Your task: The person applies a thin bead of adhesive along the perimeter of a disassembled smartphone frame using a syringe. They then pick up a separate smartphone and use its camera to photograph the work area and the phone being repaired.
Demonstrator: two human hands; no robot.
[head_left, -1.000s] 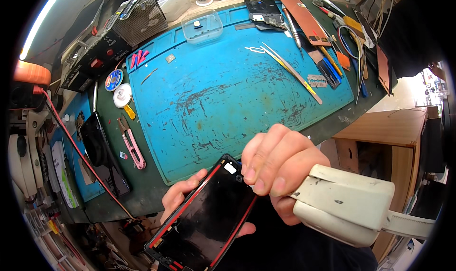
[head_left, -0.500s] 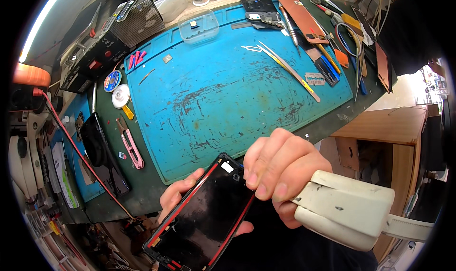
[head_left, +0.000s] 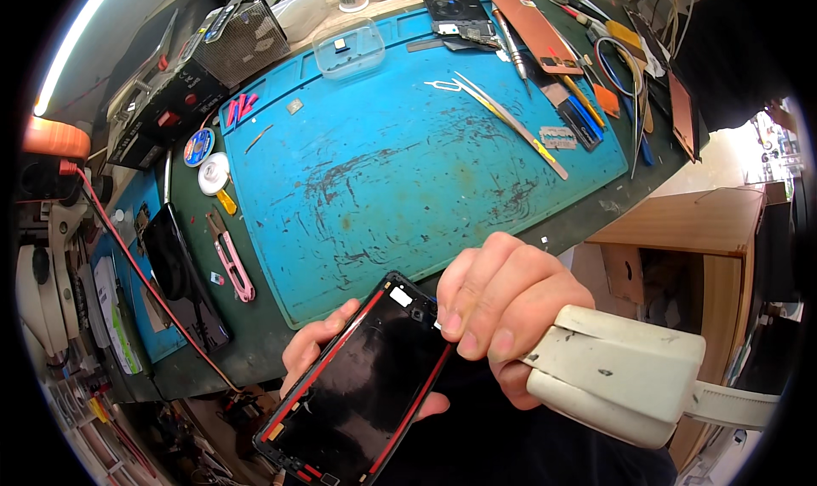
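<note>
My left hand holds a black phone frame from beneath, with fingertips along its left edge and the thumb by its right edge. Red strips line both long sides of the frame, and a white label sits near its top. The fingers of my right hand are pinched together at the frame's upper right edge. A tiny white bit shows at those fingertips, but what they hold is mostly hidden. A cream plastic casing covers the right wrist, with a ribbed band leading off to the right.
Beyond my hands lies a scuffed blue work mat. On it are tweezers, a razor blade, a clear plastic box and pink pieces. Pink-handled cutters and a dark phone lie to the left.
The phone frame has tipped slightly, and a pale reflection now spreads over its surface. A white bit has come into sight at my right fingertips. Both hands keep their grip.
</note>
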